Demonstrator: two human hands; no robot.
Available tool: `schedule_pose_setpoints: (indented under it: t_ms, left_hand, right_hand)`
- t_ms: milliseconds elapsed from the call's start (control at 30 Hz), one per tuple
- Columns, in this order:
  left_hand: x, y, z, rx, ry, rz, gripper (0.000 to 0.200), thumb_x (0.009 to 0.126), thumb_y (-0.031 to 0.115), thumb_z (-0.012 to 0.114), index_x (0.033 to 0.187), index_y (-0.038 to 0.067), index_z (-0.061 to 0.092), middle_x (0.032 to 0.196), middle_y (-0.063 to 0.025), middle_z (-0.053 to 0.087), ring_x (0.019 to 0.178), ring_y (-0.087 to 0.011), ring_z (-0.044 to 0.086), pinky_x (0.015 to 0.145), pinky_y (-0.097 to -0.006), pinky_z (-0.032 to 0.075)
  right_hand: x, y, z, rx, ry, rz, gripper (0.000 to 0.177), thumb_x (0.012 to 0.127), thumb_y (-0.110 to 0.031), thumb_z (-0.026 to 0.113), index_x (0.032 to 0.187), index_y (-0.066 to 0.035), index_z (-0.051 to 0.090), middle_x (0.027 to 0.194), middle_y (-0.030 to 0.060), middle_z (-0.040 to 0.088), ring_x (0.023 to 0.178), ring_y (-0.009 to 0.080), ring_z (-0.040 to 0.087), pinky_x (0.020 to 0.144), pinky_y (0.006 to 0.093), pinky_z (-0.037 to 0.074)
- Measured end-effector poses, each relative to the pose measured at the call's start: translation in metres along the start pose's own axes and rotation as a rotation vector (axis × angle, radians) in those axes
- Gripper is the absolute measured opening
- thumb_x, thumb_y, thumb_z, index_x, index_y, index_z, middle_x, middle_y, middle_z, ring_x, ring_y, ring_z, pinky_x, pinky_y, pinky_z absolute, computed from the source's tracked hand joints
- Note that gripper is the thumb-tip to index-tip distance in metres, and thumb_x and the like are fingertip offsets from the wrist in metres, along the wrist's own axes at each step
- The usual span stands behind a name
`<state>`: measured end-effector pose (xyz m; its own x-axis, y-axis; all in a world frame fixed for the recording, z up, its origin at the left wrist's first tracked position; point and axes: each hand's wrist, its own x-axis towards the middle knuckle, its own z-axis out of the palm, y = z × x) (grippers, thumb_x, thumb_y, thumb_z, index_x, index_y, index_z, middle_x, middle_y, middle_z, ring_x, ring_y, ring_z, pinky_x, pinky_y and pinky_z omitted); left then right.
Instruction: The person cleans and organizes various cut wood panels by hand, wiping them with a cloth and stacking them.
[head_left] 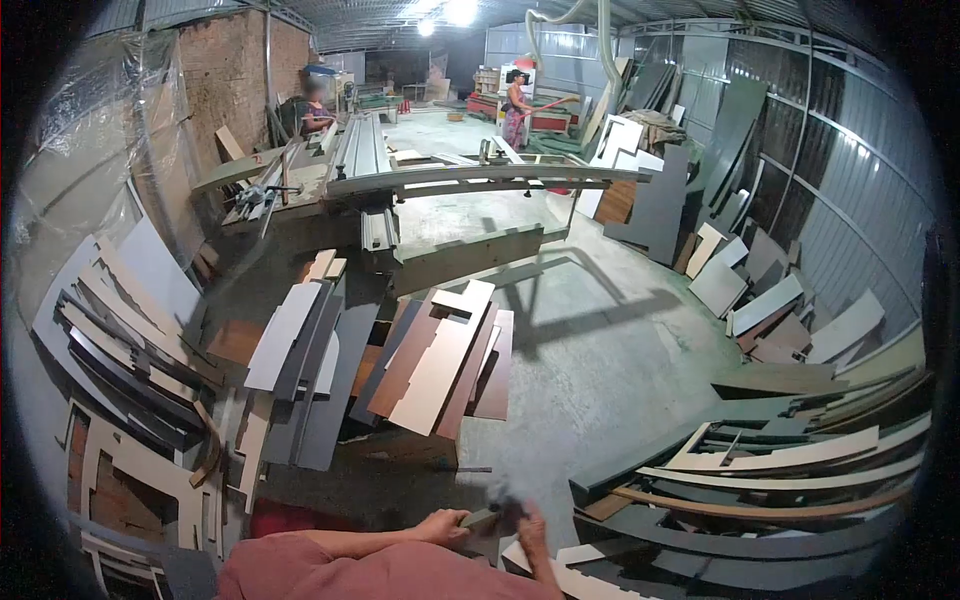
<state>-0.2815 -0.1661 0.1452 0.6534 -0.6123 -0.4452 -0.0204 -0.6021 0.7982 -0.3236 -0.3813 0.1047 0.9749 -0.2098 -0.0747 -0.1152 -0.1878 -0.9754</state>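
Note:
Low in the head view, my left hand [442, 526] is closed on the near end of a narrow greenish-grey strip [482, 521]. To its right, my right hand [534, 532] is curled at a dark object [508, 508], which is smeared by motion; I cannot tell what kind of thing it is. The dark object overlaps the far end of the strip. Both hands are close together in front of my body, over the grey concrete floor. A pale board [590, 582] lies below my right forearm.
Cut panels [440, 365] lean in a group ahead, beside dark grey boards [325, 400]. More offcuts are stacked at right [790, 460] and left [130, 330]. A sliding table saw [480, 180] stands beyond. Two people [517, 105] [316, 118] are farther back.

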Motion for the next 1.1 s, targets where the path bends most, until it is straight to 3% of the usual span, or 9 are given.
schedule_pose_setpoints:
  t_ms: [267, 367, 400, 467, 600, 700, 800, 933, 1100]
  left_hand:
    - [-0.041, 0.055, -0.025, -0.185, 0.191, -0.085, 0.037, 0.078, 0.027, 0.058, 0.108, 0.004, 0.055, 0.091, -0.0128, 0.062, 0.083, -0.0224, 0.059, 0.069, -0.0349, 0.044]
    - [-0.041, 0.048, -0.028, -0.238, 0.21, 0.016, 0.039, 0.079, 0.028, 0.057, 0.108, 0.001, 0.054, 0.088, -0.0113, 0.061, 0.08, -0.0197, 0.056, 0.069, -0.0322, 0.043]
    - [-0.043, 0.049, -0.031, -0.249, 0.23, 0.071, 0.04, 0.079, 0.028, 0.057, 0.107, 0.0, 0.054, 0.088, -0.0114, 0.061, 0.079, -0.0193, 0.056, 0.069, -0.0319, 0.043]
    - [-0.054, 0.064, -0.041, -0.293, 0.236, 0.056, 0.04, 0.079, 0.027, 0.057, 0.108, 0.0, 0.054, 0.088, -0.0113, 0.061, 0.079, -0.0186, 0.056, 0.069, -0.0316, 0.044]
    - [-0.052, 0.075, -0.047, -0.336, 0.206, -0.03, 0.04, 0.078, 0.025, 0.057, 0.109, 0.0, 0.053, 0.09, -0.0101, 0.061, 0.079, -0.0163, 0.055, 0.07, -0.0301, 0.044]
    - [-0.049, 0.076, -0.042, -0.328, 0.269, 0.047, 0.039, 0.079, 0.025, 0.057, 0.11, 0.001, 0.053, 0.089, -0.0089, 0.06, 0.078, -0.0155, 0.054, 0.07, -0.0291, 0.044]
    - [-0.052, 0.08, -0.051, -0.364, 0.347, 0.156, 0.039, 0.079, 0.024, 0.057, 0.11, 0.0, 0.053, 0.088, -0.0087, 0.06, 0.079, -0.0148, 0.054, 0.07, -0.029, 0.044]
    - [-0.071, 0.101, -0.076, -0.507, 0.309, 0.075, 0.038, 0.08, 0.023, 0.057, 0.109, 0.0, 0.053, 0.093, -0.0072, 0.058, 0.085, -0.014, 0.052, 0.075, -0.0286, 0.042]
    - [-0.096, 0.116, -0.098, -0.532, 0.285, 0.033, 0.04, 0.082, 0.027, 0.059, 0.11, -0.001, 0.052, 0.094, -0.0067, 0.056, 0.086, -0.0131, 0.051, 0.075, -0.0278, 0.041]
  right_hand:
    - [-0.006, 0.026, 0.036, 0.196, -0.01, -0.138, 0.059, 0.065, 0.005, 0.035, 0.124, 0.001, 0.039, 0.107, 0.0178, 0.053, 0.096, 0.0261, 0.051, 0.087, 0.0314, 0.038]
    - [0.012, 0.092, 0.023, -0.143, 0.114, -0.256, 0.046, 0.077, -0.011, 0.047, 0.122, 0.0, 0.041, 0.1, 0.0172, 0.058, 0.091, 0.0304, 0.056, 0.083, 0.0336, 0.043]
    - [0.014, 0.086, 0.013, -0.141, 0.112, -0.259, 0.046, 0.077, -0.011, 0.047, 0.122, 0.0, 0.041, 0.1, 0.0172, 0.058, 0.091, 0.0304, 0.056, 0.083, 0.0336, 0.043]
    - [0.009, 0.044, -0.006, 0.215, 0.274, 0.222, 0.045, 0.078, -0.013, 0.049, 0.12, 0.0, 0.042, 0.106, 0.0198, 0.056, 0.096, 0.0347, 0.054, 0.087, 0.036, 0.04]
    - [0.007, 0.014, 0.004, -0.058, 0.049, -0.087, 0.042, 0.076, -0.01, 0.048, 0.117, 0.0, 0.044, 0.114, 0.0224, 0.048, 0.109, 0.0339, 0.046, 0.094, 0.0357, 0.034]
    - [-0.017, -0.071, 0.016, -0.066, 0.136, -0.263, 0.043, 0.076, -0.01, 0.049, 0.118, -0.001, 0.045, 0.117, 0.0212, 0.048, 0.11, 0.0335, 0.045, 0.095, 0.0362, 0.034]
    - [-0.009, -0.026, 0.012, -0.139, 0.175, -0.285, 0.047, 0.074, -0.005, 0.048, 0.121, 0.0, 0.043, 0.12, 0.0203, 0.046, 0.113, 0.0329, 0.043, 0.098, 0.0358, 0.031]
    - [-0.014, 0.095, -0.024, -0.291, 0.455, 0.018, 0.043, 0.075, -0.005, 0.044, 0.117, 0.004, 0.044, 0.115, 0.0212, 0.048, 0.109, 0.0338, 0.044, 0.095, 0.035, 0.032]
    - [-0.047, 0.246, -0.089, -0.192, 0.525, 0.4, 0.035, 0.085, -0.017, 0.045, 0.111, 0.006, 0.047, 0.111, 0.0229, 0.052, 0.103, 0.0355, 0.049, 0.089, 0.0372, 0.037]
